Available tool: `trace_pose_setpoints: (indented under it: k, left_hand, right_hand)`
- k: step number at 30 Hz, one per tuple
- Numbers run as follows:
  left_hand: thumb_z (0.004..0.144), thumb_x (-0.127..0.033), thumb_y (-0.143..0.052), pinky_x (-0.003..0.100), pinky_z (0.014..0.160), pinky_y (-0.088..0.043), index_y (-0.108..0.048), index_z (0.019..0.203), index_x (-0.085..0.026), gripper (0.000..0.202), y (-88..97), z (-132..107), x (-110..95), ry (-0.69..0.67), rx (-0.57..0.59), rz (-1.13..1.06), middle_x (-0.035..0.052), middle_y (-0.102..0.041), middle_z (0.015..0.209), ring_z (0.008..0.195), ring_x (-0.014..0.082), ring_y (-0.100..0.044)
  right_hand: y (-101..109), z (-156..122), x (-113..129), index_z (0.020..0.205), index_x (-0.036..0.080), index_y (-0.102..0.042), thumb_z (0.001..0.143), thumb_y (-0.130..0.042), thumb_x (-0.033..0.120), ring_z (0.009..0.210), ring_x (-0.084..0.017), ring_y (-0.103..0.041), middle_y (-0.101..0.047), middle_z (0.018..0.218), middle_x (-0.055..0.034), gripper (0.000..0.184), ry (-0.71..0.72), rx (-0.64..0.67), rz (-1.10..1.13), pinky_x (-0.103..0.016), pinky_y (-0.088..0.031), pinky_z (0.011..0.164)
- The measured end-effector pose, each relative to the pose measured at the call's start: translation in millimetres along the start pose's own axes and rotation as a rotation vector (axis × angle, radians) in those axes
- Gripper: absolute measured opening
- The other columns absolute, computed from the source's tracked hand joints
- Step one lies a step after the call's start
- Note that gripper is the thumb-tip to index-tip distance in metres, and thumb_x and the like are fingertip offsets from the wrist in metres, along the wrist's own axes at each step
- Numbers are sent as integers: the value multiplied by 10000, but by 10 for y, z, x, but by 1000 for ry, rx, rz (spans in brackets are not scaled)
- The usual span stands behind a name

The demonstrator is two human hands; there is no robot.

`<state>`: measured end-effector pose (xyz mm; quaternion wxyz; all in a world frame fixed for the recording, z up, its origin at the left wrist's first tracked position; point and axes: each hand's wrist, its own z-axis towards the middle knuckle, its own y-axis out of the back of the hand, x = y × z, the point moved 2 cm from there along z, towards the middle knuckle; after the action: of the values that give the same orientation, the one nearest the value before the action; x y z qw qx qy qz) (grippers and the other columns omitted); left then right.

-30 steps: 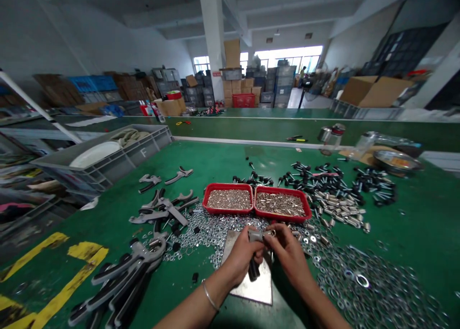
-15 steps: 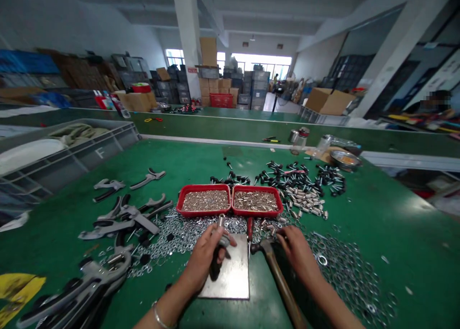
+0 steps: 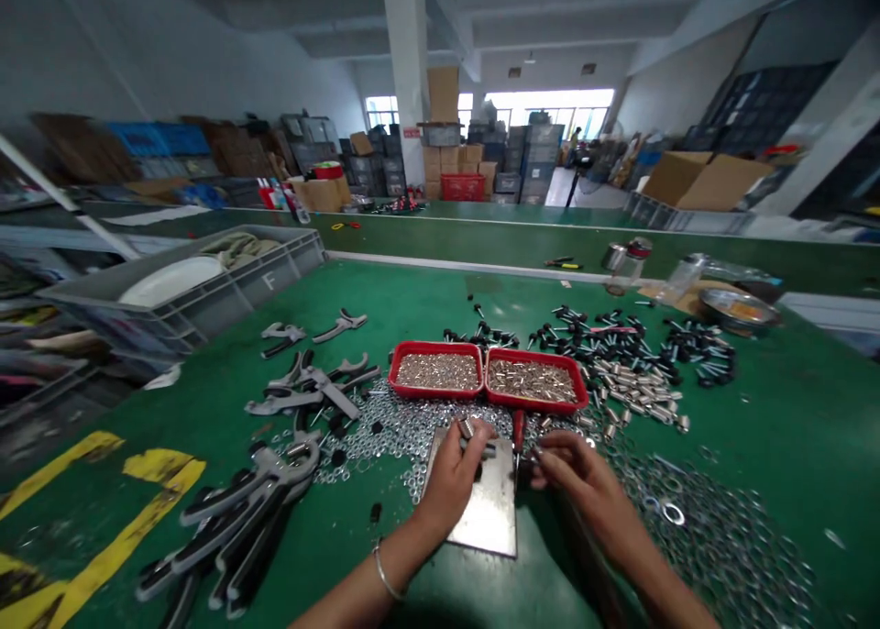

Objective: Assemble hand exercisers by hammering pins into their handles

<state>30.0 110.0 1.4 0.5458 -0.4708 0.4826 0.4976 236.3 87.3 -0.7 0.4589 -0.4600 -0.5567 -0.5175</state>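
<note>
My left hand [image 3: 450, 478] is closed over a steel plate [image 3: 485, 510]. Between its fingers is a small part with a shiny ribbed metal cylinder [image 3: 467, 427] at the top; the fingers hide most of it. To the right of the plate, my right hand [image 3: 577, 473] has its thumb and fingertips pinched together. Something small and dark shows at those fingertips, too unclear to name. A red-handled screwdriver [image 3: 518, 432] lies by the plate's right edge. Beneath my right hand and forearm, the hammer is mostly covered and in shadow.
Two red trays [image 3: 485, 372] of small metal pieces stand behind the plate, with loose nuts [image 3: 385, 436] around. Grey-and-black clamps [image 3: 261, 501] lie left. Black-headed bolts [image 3: 619, 336], metal sleeves [image 3: 639, 386] and rings [image 3: 729, 528] lie right. A grey crate [image 3: 206, 290] is at back left.
The view has swung left, so the bench appears farther right. My left hand has tilted the held part. My right hand has come nearer the left, over the hammer, leaving the loose sleeves by the tray.
</note>
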Motion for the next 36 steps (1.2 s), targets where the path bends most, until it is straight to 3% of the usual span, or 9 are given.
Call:
trace_pose_setpoints:
  k: [4, 10, 15, 19, 23, 26, 29, 32, 36]
  left_hand:
    - [928, -481, -526, 281, 856, -415, -601, 965, -199, 294, -13, -86, -71, 10, 22, -2, 53, -629, 922, 890, 200, -575]
    - [947, -447, -500, 290, 860, -405, -574, 980, -209, 251, 2, -151, 43, 19, -27, 80, 53, -619, 941, 905, 203, -563]
    - [959, -449, -471, 289, 845, -407, -569, 990, -204, 266, -17, -160, -85, 40, 11, 82, 49, -616, 936, 899, 201, -561]
    - [948, -457, -491, 294, 864, -407, -585, 998, -206, 273, 1, -163, -165, 54, 143, 82, 55, -626, 962, 929, 213, -558]
    - [916, -506, -518, 311, 851, -413, -590, 930, -207, 308, 63, -98, -27, 103, 84, 79, 46, -621, 889, 891, 223, -558]
    - [899, -550, -520, 322, 837, -416, -597, 908, -202, 357, 121, -17, 70, 114, 15, 86, 50, -623, 862, 867, 226, -563]
    - [884, -593, -520, 314, 833, -417, -612, 878, -207, 397, 154, 42, 88, 99, -6, 68, 53, -633, 870, 867, 224, -569]
    - [852, -628, -548, 295, 780, -422, -624, 843, -207, 428, 131, 52, 131, 148, -50, 26, 44, -629, 834, 817, 214, -567]
    - [860, -639, -528, 283, 703, -411, -635, 818, -197, 457, 46, 37, 226, 182, -23, 15, 35, -604, 774, 738, 194, -549]
  right_hand:
    - [-584, -24, 125, 1039, 197, -597, 890, -604, 477, 615, -161, -634, -634, 718, 5, 317, -141, 149, 390, -315, -540, 625]
    - [-742, -31, 17, 980, 189, -588, 871, -656, 451, 546, -122, -603, -622, 693, 17, 292, -240, 190, 558, -273, -523, 574]
    - [-567, -144, -16, 1022, 251, -621, 884, -645, 352, 804, -224, -682, -697, 890, -42, 172, 142, 1, -23, -383, -554, 757]
    - [-516, -195, -87, 1267, 306, -601, 924, -570, 252, 980, -260, -656, -704, 1067, -87, 348, 562, 25, -509, -415, -520, 860]
    - [-495, -114, -100, 1388, 282, -515, 976, -476, 295, 803, -244, -665, -715, 918, -88, 414, 574, 151, -770, -369, -529, 700]
    - [-156, 142, -54, 1310, 317, -568, 972, -484, 348, 869, -213, -670, -716, 1015, -49, 350, 481, 231, -826, -328, -531, 758]
    - [591, 624, -65, 1110, 251, -642, 980, -420, 344, 906, -218, -653, -706, 1028, -61, 274, 314, -130, -912, -353, -516, 813]
    - [1239, 1157, -179, 970, 136, -655, 965, -393, 241, 898, -263, -623, -679, 946, -146, 282, 215, -292, -1016, -434, -486, 828]
    - [1490, 1671, -355, 981, 138, -643, 937, -565, 287, 973, -216, -614, -658, 1031, -79, 174, 175, -267, -1109, -424, -484, 888]
